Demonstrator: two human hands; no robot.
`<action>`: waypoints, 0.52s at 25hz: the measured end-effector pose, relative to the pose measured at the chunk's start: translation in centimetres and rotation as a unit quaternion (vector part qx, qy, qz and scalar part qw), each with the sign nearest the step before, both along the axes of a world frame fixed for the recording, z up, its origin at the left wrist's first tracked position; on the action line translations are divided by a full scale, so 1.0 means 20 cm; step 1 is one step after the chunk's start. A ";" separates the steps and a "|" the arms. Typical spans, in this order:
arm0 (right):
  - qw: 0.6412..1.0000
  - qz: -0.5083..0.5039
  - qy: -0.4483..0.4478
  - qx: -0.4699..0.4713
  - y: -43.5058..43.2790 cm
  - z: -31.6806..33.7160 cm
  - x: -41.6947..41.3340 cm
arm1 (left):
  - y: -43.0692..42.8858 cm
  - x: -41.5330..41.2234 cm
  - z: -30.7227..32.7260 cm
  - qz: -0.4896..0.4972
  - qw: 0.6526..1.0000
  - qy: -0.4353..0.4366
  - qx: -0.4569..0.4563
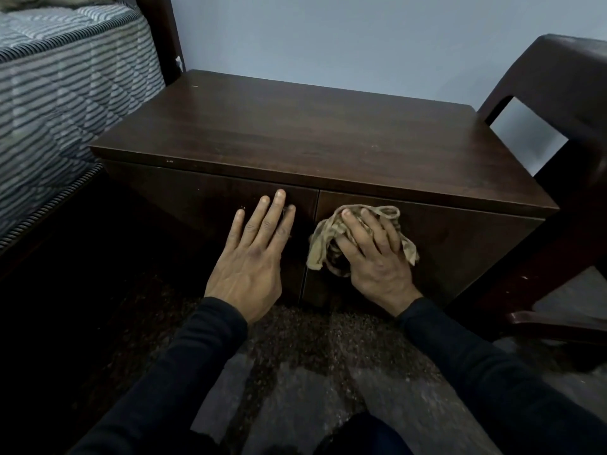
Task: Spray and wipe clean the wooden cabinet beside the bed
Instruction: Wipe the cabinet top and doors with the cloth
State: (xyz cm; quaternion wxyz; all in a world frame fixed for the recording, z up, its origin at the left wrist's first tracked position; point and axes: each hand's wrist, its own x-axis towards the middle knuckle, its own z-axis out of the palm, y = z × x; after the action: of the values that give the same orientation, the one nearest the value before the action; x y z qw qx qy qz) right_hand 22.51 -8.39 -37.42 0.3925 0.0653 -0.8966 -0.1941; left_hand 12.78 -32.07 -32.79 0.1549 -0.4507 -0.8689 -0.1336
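the low, dark brown wooden cabinet [295, 133] with two front doors stands against the pale blue wall [328, 34]. left of the cabinet, touching or just beside it, is the bed with its grey-and-white striped mattress [65, 83]; right of the cabinet stands a dark brown chair [565, 93]. the left hand [253, 257] lies flat against the cabinet's left door, fingers spread wide and holding nothing. the right hand [374, 254] presses a crumpled beige cloth [325, 238] against the cabinet's right door, just beside the seam between the doors, fingers curled over the fabric. both arms wear dark long sleeves [184, 372]. in front of the cabinet is a dark speckled floor [295, 356].
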 end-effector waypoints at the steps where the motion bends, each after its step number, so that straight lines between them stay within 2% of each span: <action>1: 0.999 -0.018 0.020 -0.018 -0.04 -0.03 0.00 | 0.00 0.00 0.00 -0.001 1.000 0.002 0.000; 3: 0.999 -0.047 0.008 0.017 -0.05 -0.11 0.04 | 0.00 0.00 0.01 -0.006 1.000 0.003 -0.007; 4: 0.997 -0.074 0.019 -0.004 -0.05 -0.12 0.08 | -0.01 0.00 0.01 -0.006 1.000 0.004 -0.011; 6: 0.972 -0.122 0.074 -0.186 -0.11 -0.08 0.14 | -0.02 0.00 0.01 -0.003 1.000 0.005 -0.009; 8: 0.904 -0.123 0.079 -0.402 -0.25 -0.03 0.17 | -0.01 -0.01 0.02 -0.007 1.000 0.004 -0.004; 9: 0.862 -0.094 0.047 -0.496 -0.32 0.00 0.16 | 0.00 0.00 0.02 -0.009 1.000 0.003 -0.003; 10: 0.803 -0.054 0.013 -0.593 -0.36 0.03 0.14 | 0.00 0.00 0.02 -0.011 1.000 0.001 -0.002; 12: 0.627 0.001 -0.020 -0.779 -0.37 0.12 0.09 | 0.00 0.00 0.02 -0.014 1.000 -0.007 -0.006; 13: 0.549 0.009 -0.034 -0.835 -0.34 0.16 0.08 | -0.01 0.00 0.02 -0.014 1.000 -0.011 -0.009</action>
State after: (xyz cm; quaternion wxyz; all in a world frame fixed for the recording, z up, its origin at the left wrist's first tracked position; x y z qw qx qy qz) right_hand 24.13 -15.19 -34.27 0.2411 -0.2768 -0.6675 0.6478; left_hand 12.76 -32.24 -32.33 0.1397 -0.4628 -0.8652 -0.1331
